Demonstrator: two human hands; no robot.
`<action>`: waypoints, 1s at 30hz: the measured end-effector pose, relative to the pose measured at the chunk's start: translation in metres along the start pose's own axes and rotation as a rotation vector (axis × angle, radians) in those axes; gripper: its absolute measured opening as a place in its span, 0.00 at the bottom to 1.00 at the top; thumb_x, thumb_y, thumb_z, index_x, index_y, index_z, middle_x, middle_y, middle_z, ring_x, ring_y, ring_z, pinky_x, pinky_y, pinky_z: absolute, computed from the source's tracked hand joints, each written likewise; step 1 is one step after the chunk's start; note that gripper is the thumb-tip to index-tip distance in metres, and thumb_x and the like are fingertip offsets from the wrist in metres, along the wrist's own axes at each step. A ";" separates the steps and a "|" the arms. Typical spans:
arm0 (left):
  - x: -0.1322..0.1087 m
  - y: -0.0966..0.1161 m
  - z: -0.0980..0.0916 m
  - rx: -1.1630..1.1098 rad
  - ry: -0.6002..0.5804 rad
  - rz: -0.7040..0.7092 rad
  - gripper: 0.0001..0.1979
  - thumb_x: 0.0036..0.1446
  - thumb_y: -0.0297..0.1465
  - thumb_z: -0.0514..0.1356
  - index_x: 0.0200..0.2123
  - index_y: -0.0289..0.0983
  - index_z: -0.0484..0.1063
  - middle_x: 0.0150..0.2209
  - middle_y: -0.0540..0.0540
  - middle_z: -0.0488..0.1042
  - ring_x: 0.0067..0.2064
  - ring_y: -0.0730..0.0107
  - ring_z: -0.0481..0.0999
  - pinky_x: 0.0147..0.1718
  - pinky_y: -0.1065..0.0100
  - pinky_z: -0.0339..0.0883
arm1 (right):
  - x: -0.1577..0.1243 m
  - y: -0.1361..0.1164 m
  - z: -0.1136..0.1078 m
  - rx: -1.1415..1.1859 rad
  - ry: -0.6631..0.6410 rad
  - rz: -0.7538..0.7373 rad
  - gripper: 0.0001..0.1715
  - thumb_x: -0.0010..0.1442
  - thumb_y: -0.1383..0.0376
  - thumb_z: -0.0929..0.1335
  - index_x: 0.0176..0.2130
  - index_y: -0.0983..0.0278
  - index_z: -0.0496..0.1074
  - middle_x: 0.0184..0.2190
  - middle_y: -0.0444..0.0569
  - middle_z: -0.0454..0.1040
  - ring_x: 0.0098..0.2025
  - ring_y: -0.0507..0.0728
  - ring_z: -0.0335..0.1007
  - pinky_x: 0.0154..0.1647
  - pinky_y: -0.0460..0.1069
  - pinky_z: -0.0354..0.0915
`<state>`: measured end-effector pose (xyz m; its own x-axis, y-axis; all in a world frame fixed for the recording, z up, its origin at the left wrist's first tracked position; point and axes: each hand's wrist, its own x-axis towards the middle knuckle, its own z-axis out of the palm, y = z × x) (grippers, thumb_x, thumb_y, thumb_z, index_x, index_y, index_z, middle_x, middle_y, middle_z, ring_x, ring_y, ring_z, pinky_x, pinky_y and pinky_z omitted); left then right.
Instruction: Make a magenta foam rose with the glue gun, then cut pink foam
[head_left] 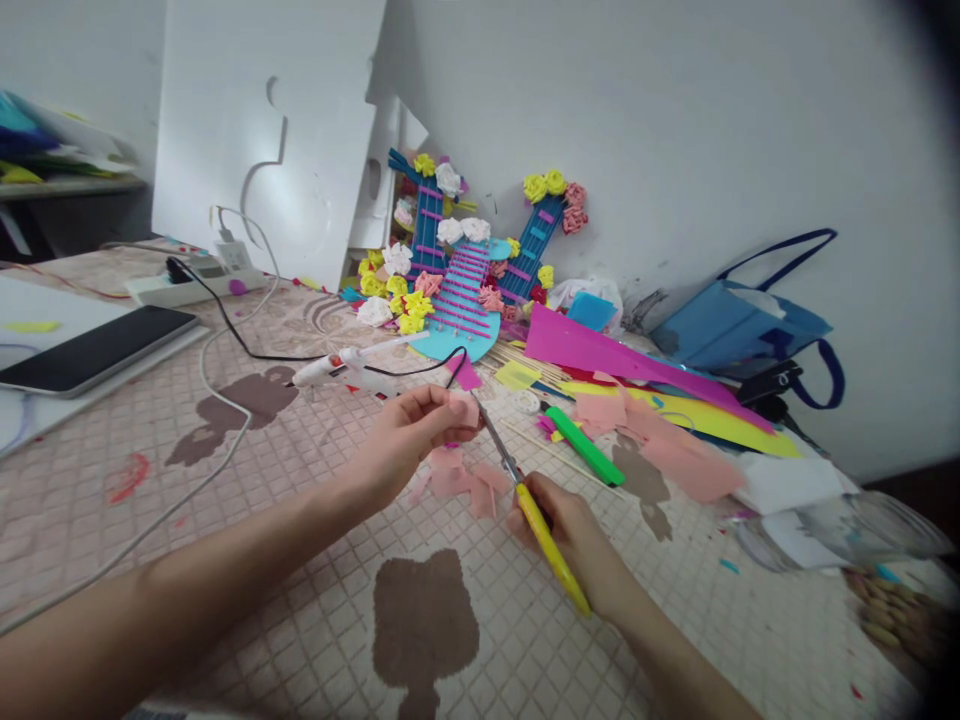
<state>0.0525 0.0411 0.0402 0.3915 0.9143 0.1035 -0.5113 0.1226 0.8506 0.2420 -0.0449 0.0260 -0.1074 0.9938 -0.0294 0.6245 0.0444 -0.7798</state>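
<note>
Between the thumb and fingers of my left hand [427, 430] is a small pale pink paper piece [463, 408]. My right hand [566, 525] grips yellow-handled scissors [544, 535], their blades pointing up and left to the edge of that paper. Whether the blades touch it I cannot tell. Below my hands, several pink paper cuttings [469, 482] lie on the patterned tablecloth [300, 560]. A white glue gun [322, 368] rests beyond my left hand, and a green cutter-like tool [585, 447] lies beyond my right.
Paper-flower decorations [465, 280] lean against the wall. Coloured sheets [637, 370] and pink paper [686, 455] spread at the right, near a blue bag [742, 325]. A phone or tablet [97, 345], a power strip [187, 285] and a pale cable [217, 450] occupy the left.
</note>
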 end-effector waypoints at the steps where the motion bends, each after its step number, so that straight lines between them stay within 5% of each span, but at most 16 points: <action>1: 0.000 0.000 -0.001 -0.001 0.005 -0.004 0.08 0.51 0.31 0.66 0.28 0.35 0.69 0.31 0.50 0.75 0.35 0.74 0.75 0.37 0.71 0.69 | 0.000 0.000 0.000 0.001 0.000 0.003 0.18 0.57 0.55 0.67 0.27 0.61 0.57 0.22 0.40 0.60 0.24 0.51 0.55 0.24 0.45 0.53; 23: 0.003 0.001 -0.006 0.016 -0.015 -0.008 0.09 0.53 0.30 0.65 0.28 0.34 0.67 0.30 0.50 0.75 0.35 0.74 0.75 0.37 0.72 0.68 | 0.000 -0.001 -0.002 0.005 -0.047 -0.005 0.12 0.57 0.58 0.64 0.28 0.62 0.59 0.23 0.41 0.62 0.25 0.50 0.56 0.25 0.46 0.54; 30: 0.007 0.001 -0.010 0.016 -0.058 -0.046 0.09 0.52 0.30 0.66 0.28 0.34 0.68 0.29 0.49 0.75 0.34 0.74 0.75 0.37 0.71 0.68 | -0.002 -0.013 -0.010 0.031 -0.140 -0.012 0.21 0.57 0.47 0.61 0.27 0.62 0.59 0.19 0.39 0.56 0.20 0.48 0.49 0.19 0.45 0.48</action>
<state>0.0469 0.0515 0.0361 0.4585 0.8838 0.0931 -0.4798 0.1580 0.8630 0.2421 -0.0462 0.0425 -0.2229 0.9691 -0.1056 0.5986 0.0506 -0.7995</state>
